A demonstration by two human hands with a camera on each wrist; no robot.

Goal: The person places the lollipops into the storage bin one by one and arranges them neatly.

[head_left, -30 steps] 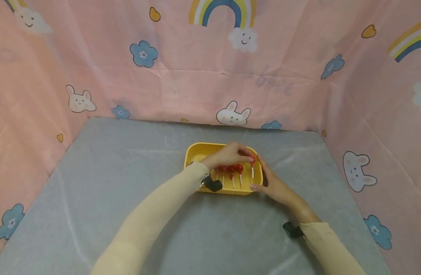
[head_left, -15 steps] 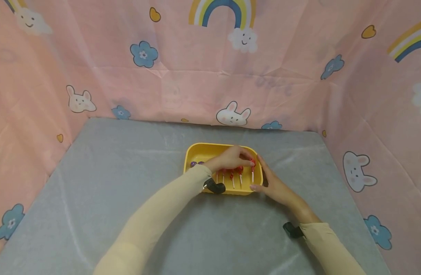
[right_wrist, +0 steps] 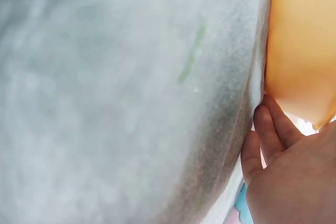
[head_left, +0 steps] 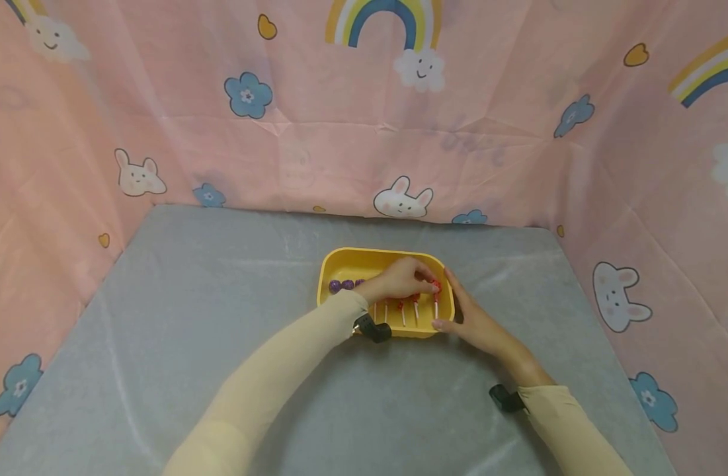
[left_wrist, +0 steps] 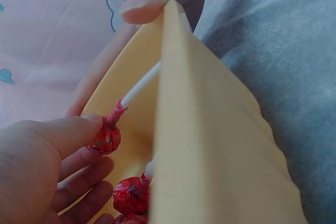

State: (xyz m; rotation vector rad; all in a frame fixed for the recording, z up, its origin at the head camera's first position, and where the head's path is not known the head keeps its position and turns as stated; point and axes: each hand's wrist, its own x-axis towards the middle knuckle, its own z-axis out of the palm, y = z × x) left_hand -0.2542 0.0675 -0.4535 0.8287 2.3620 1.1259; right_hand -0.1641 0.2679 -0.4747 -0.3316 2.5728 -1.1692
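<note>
A yellow plastic tray point(head_left: 347, 266) stands on the grey table. Inside its right end, my left hand point(head_left: 399, 279) pinches a red-wrapped lollipop point(left_wrist: 106, 139) by the head between thumb and fingers, its white stick pointing toward the near side. Other red lollipops point(left_wrist: 131, 195) lie beside it in a row, their heads largely covered by the left hand in the head view. Purple-wrapped lollipops point(head_left: 348, 285) are at the tray's left, sticks hidden behind the left forearm. My right hand point(head_left: 478, 324) grips the tray's right end, thumb over the near rim and fingers along the outer side.
The grey-covered table point(head_left: 268, 251) extends around the tray on all sides. A pink cloth point(head_left: 316, 152) printed with rabbits, flowers and rainbows hangs behind and at both sides. Each wrist wears a dark camera mount point(head_left: 506, 398).
My left hand has moved slightly toward the near side, lowering the red lollipop inside the tray's right end. More purple lollipops show at the left. The right hand has stayed in place.
</note>
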